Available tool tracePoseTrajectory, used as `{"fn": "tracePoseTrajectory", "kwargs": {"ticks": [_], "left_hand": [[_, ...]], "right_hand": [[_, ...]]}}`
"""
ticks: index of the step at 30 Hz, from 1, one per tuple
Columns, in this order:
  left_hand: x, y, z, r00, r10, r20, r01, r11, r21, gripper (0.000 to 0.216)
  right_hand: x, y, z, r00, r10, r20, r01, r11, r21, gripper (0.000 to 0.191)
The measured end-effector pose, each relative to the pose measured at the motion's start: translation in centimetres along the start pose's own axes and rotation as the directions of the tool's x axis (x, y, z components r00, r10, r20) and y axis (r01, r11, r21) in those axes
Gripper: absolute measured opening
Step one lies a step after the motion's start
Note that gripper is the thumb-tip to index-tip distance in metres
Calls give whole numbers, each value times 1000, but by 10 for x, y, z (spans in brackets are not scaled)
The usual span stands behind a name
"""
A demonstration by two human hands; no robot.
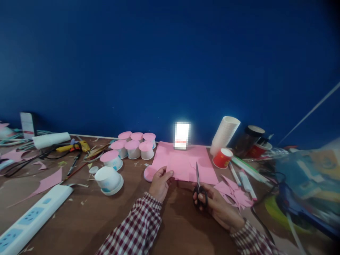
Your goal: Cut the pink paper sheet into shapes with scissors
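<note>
My right hand (pixel 216 205) grips a pair of scissors (pixel 198 177) by the black handles, its blades closed together and pointing toward the wall. At the front edge of a pink paper sheet (pixel 183 166), my left hand (pixel 160 184) has its fingers bent in, thumb near the forefinger; what lies between them, if anything, is hidden. Just left of that hand lies a pink rounded piece (pixel 149 173). Beyond both hands, a bright, blurred-out upright rectangle (pixel 182 135) stands at the sheet's back edge. Pink paper scraps (pixel 233 193) lie beside my right hand.
Several white cups with pink tops (pixel 133 148) stand at the left, near an uncovered white cup (pixel 108 180). Farther left are a yellow glue gun (pixel 83 146) and a power strip (pixel 34 216). Stacked paper cups (pixel 225 132), a red cup (pixel 222 158) and a blue tool (pixel 300 209) are right.
</note>
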State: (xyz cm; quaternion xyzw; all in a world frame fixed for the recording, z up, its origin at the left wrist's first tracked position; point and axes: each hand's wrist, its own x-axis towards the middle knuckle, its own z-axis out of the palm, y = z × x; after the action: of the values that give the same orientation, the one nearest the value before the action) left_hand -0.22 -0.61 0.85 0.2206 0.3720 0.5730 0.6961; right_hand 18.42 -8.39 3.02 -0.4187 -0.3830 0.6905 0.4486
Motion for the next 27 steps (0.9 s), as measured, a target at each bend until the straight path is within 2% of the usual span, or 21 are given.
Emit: {"fn": "tracePoseTrajectory", "kwargs": {"ticks": [7, 16, 27], "left_hand": [[2, -2, 0, 999, 47, 24, -48, 998, 27, 28], [2, -2, 1, 998, 49, 27, -50, 998, 32, 33], [3, -4, 1, 994, 93, 59, -95, 995, 35, 33]], "right_hand": [[2, 4, -3, 1000, 6, -1, -6, 1000, 1, 45], [1, 5, -2, 999, -25, -30, 25, 999, -24, 41], [9, 7, 2, 983, -133, -124, 132, 991, -16, 56]]}}
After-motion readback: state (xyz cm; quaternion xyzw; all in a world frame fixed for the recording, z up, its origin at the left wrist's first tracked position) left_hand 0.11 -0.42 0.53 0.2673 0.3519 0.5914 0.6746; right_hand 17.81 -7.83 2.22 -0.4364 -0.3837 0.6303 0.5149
